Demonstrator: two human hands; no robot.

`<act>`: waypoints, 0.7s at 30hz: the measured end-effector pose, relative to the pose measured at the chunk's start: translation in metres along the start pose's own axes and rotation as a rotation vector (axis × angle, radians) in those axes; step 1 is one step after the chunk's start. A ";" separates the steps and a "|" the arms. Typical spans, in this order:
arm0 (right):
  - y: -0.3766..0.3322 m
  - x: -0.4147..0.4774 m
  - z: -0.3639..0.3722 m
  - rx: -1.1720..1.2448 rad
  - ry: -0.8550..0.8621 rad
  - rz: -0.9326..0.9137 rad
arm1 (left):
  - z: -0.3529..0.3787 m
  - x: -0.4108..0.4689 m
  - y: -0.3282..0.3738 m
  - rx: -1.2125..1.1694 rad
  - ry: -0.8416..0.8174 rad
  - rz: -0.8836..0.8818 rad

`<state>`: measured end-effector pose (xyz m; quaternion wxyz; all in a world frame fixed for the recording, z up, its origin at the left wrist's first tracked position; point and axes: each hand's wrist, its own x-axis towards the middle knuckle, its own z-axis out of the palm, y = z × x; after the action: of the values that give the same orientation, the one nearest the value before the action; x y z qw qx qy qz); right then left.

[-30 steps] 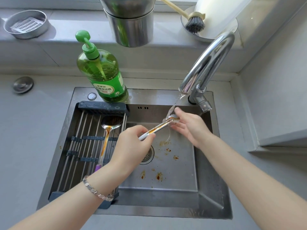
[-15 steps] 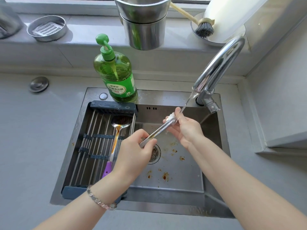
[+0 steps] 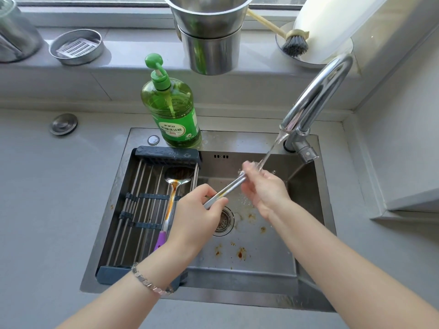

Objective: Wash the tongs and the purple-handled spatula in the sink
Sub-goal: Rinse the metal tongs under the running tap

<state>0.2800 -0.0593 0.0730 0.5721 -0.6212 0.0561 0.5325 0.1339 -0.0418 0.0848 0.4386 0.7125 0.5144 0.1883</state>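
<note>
The metal tongs [image 3: 228, 189] slant across the steel sink [image 3: 261, 276] under running water from the faucet [image 3: 316, 96]. My left hand [image 3: 197, 214] grips their near end. My right hand [image 3: 263, 188] wraps the far tips, where the stream lands. The purple-handled spatula [image 3: 174, 184] lies on the drying rack [image 3: 140, 205] over the sink's left half, streaked with brown sauce, its purple grip [image 3: 160, 239] beside my left wrist.
A green dish soap bottle [image 3: 172, 108] stands at the sink's back edge. Stacked steel pots [image 3: 209, 36], a dish brush [image 3: 294, 42] and a round steel tray [image 3: 77, 47] sit on the windowsill. Brown sauce spots dot the basin floor near the drain [image 3: 224, 220].
My right hand slid along the tongs' tips under the stream, and most of the orange sauce has rinsed off them. The view shifted slightly; the spatula stayed put.
</note>
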 end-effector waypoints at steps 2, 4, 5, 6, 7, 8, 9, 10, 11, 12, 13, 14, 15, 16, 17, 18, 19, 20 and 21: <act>0.001 -0.004 0.001 -0.055 -0.073 -0.020 | 0.003 0.001 0.001 -0.020 0.013 -0.009; -0.006 -0.002 -0.001 -0.047 -0.060 -0.020 | 0.006 0.002 0.002 -0.029 0.018 -0.004; -0.010 0.000 -0.004 -0.016 -0.034 -0.013 | 0.008 0.003 0.003 -0.029 0.016 0.002; -0.012 0.001 -0.006 0.024 -0.012 -0.004 | 0.009 0.004 0.005 -0.028 0.007 0.003; -0.013 0.003 -0.008 0.058 0.001 -0.001 | 0.011 0.006 0.007 -0.024 -0.008 -0.006; -0.012 0.003 -0.010 0.085 0.008 -0.004 | 0.013 0.009 0.009 -0.021 -0.029 -0.026; -0.012 0.004 -0.012 0.104 0.005 -0.015 | 0.016 0.012 0.011 -0.024 -0.063 -0.059; -0.012 0.002 -0.014 0.120 -0.006 -0.028 | 0.017 0.016 0.013 -0.042 -0.113 -0.107; -0.013 0.001 -0.017 0.129 -0.024 -0.045 | 0.018 0.019 0.016 -0.078 -0.172 -0.165; -0.015 -0.001 -0.019 0.127 -0.042 -0.060 | 0.020 0.024 0.019 -0.118 -0.228 -0.227; -0.016 -0.001 -0.021 0.111 -0.054 -0.074 | 0.022 0.028 0.023 -0.137 -0.275 -0.284; -0.017 -0.002 -0.022 0.095 -0.053 -0.084 | 0.024 0.033 0.028 -0.128 -0.314 -0.325; -0.018 -0.002 -0.023 0.090 -0.037 -0.092 | 0.027 0.038 0.032 -0.108 -0.349 -0.344; -0.019 -0.002 -0.025 0.102 -0.015 -0.094 | 0.029 0.042 0.037 -0.099 -0.383 -0.345; -0.021 -0.001 -0.027 0.127 0.006 -0.094 | 0.031 0.045 0.041 -0.115 -0.422 -0.336; -0.024 0.000 -0.029 0.159 0.025 -0.095 | 0.032 0.047 0.043 -0.156 -0.472 -0.324; -0.027 0.001 -0.032 0.182 0.042 -0.101 | 0.031 0.048 0.045 -0.212 -0.535 -0.313; -0.031 0.002 -0.033 0.191 0.055 -0.103 | 0.029 0.049 0.044 -0.270 -0.608 -0.301; -0.033 0.003 -0.035 0.184 0.063 -0.106 | 0.026 0.049 0.042 -0.330 -0.682 -0.290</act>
<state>0.3243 -0.0738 0.0845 0.6520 -0.5844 0.0899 0.4746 0.1964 -0.0126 0.0957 0.7147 0.5740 0.3973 -0.0428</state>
